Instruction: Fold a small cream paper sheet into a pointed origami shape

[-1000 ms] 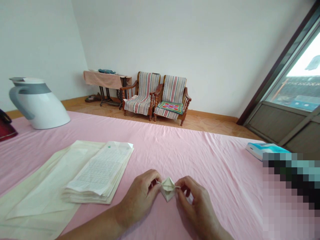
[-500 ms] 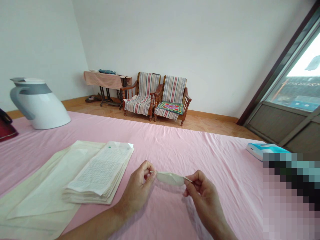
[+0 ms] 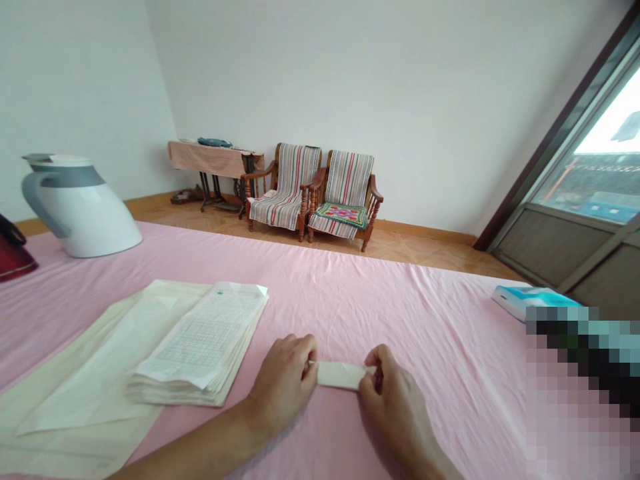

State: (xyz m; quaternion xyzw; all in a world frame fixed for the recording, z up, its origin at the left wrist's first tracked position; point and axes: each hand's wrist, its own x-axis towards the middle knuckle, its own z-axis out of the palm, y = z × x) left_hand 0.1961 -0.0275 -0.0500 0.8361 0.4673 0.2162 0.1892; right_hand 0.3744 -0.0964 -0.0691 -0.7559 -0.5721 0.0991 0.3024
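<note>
A narrow folded piece of off-white paper is stretched between my hands, just over the pink cloth. My left hand pinches its left end between thumb and fingers. At the other end, my right hand grips the paper with thumb and curled fingers. Left of my hands lies a stack of grid-ruled paper, its top sheet curling at the edges. Larger plain sheets spread out beneath and beside that stack.
The pink cloth covers the table. A white and grey jug stands at the far left beside a dark red object. A blue and white packet lies at right, partly behind a blurred patch. Two armchairs stand beyond.
The folded paper has turned from nearly edge-on to show a flat, narrow face. Both hands have lowered slightly and rolled, and the distance between them has shrunk a little.
</note>
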